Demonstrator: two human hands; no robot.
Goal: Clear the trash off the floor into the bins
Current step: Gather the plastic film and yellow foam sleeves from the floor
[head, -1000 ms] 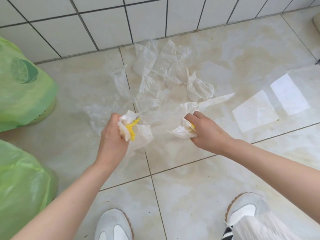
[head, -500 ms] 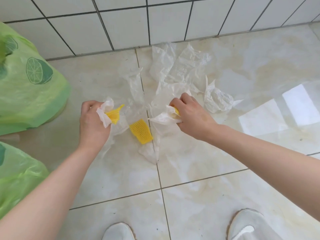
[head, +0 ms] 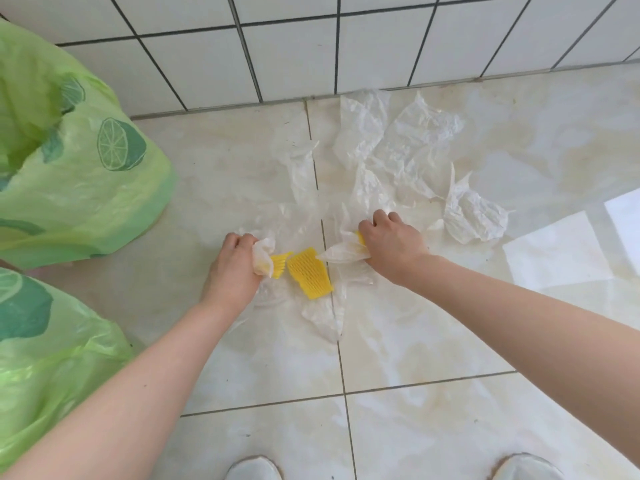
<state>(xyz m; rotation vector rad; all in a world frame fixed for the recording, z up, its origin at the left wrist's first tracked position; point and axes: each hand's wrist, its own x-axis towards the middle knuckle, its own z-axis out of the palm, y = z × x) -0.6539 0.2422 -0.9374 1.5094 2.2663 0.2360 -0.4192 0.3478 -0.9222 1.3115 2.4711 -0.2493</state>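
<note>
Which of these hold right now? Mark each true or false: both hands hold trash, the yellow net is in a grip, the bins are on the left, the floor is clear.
1. Both hands hold trash. True: the left hand and right hand each grip a crumpled wad.
2. The yellow foam net is held. False: it lies loose on the floor between the hands.
3. Green-lined bins stand at the left. True.
4. The floor is clear. False: crumpled plastic remains near the wall.
</note>
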